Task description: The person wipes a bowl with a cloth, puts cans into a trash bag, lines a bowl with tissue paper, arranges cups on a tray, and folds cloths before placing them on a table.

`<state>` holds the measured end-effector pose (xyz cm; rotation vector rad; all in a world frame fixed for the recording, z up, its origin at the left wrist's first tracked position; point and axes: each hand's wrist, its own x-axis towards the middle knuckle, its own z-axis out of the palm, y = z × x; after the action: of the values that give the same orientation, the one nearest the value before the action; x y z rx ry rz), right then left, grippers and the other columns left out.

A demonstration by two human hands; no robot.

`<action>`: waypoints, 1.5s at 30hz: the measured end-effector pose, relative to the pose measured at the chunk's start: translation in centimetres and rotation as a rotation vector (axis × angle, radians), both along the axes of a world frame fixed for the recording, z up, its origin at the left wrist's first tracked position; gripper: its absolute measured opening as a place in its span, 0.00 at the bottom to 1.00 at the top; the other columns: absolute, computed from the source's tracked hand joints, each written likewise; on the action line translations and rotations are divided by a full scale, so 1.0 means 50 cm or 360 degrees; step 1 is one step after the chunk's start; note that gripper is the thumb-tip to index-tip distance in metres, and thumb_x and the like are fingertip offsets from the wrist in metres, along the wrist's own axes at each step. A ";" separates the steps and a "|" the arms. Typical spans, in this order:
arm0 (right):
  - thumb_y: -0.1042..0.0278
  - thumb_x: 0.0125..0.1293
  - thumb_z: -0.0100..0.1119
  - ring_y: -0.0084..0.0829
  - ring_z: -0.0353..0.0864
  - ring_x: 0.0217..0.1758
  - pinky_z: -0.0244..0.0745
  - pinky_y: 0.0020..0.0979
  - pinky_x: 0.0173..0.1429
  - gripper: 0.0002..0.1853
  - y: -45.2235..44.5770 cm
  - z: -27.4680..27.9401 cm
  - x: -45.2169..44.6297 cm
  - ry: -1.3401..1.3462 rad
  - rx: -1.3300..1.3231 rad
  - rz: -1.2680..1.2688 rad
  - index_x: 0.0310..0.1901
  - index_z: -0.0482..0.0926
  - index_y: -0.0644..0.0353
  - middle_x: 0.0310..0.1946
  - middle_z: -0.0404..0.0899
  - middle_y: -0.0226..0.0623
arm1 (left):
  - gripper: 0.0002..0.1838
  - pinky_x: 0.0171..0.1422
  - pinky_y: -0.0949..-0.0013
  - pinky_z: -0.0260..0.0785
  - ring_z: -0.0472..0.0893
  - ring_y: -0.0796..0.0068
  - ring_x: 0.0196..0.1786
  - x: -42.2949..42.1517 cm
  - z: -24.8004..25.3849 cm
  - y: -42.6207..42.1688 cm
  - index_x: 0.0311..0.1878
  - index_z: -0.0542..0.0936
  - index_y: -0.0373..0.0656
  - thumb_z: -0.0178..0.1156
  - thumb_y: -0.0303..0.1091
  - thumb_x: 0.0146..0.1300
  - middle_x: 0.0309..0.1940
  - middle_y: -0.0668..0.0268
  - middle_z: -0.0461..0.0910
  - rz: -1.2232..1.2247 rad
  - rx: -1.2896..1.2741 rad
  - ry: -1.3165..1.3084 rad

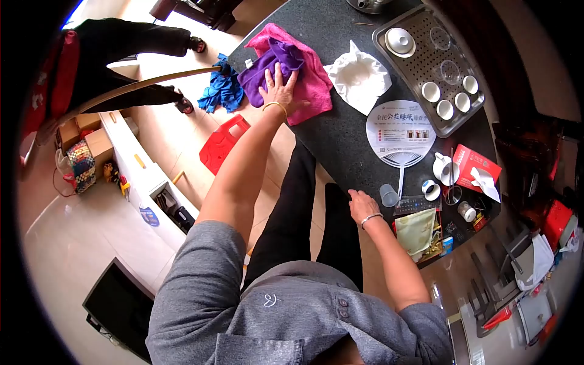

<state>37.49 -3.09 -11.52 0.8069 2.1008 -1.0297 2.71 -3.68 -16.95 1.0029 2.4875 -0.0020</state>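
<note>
My left hand (280, 92) lies with its fingers spread on a purple cloth (267, 67), pressing on it rather than gripping it. Under the purple cloth a pink towel (313, 91) is spread over the table's edge. My right hand (364, 208) is at the near edge of the dark table (347, 146), with nothing visible in it and its fingers loosely extended. Beside it stand a clear plastic cup (389, 195) and a black remote control (417, 205). Right of the towel sits a white crumpled liner (360, 79), shaped like a bowl.
A round paper fan (401, 131) lies near a metal tea tray (389, 45) with several white cups. A red tissue box (471, 167) is at the right. Another person (121, 42) holds a stick (146, 82) reaching a blue cloth (222, 88). A red stool (224, 144) stands below.
</note>
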 end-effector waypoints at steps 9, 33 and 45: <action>0.69 0.59 0.53 0.51 0.76 0.45 0.73 0.44 0.49 0.15 -0.041 -0.001 0.059 0.0285 -0.0097 -0.0204 0.49 0.75 0.57 0.42 0.76 0.48 | 0.38 0.66 0.39 0.52 0.40 0.42 0.72 0.198 -0.067 -0.105 0.66 0.62 0.71 0.63 0.54 0.49 0.72 0.56 0.40 -0.0053 0.0227 0.0188; 0.72 0.58 0.54 0.48 0.76 0.35 0.72 0.41 0.39 0.03 0.304 0.077 -0.228 0.1025 0.0589 -0.0128 0.33 0.76 0.59 0.30 0.75 0.45 | 0.13 0.52 0.52 0.71 0.74 0.47 0.52 -0.022 0.008 -0.022 0.50 0.70 0.52 0.51 0.33 0.61 0.51 0.52 0.69 0.0340 -0.0162 -0.0023; 0.70 0.64 0.42 0.42 0.84 0.32 0.81 0.38 0.34 0.13 0.543 -0.144 -0.696 0.0345 0.1609 0.0259 0.35 0.77 0.65 0.32 0.79 0.47 | 0.09 0.46 0.56 0.75 0.79 0.50 0.43 -0.080 -0.027 0.001 0.44 0.72 0.46 0.49 0.29 0.61 0.43 0.50 0.70 0.0210 -0.0245 -0.0179</action>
<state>2.71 24.08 -18.72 0.9615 2.8146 0.1196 -1.29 -3.62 -18.28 0.7540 2.4045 -0.0915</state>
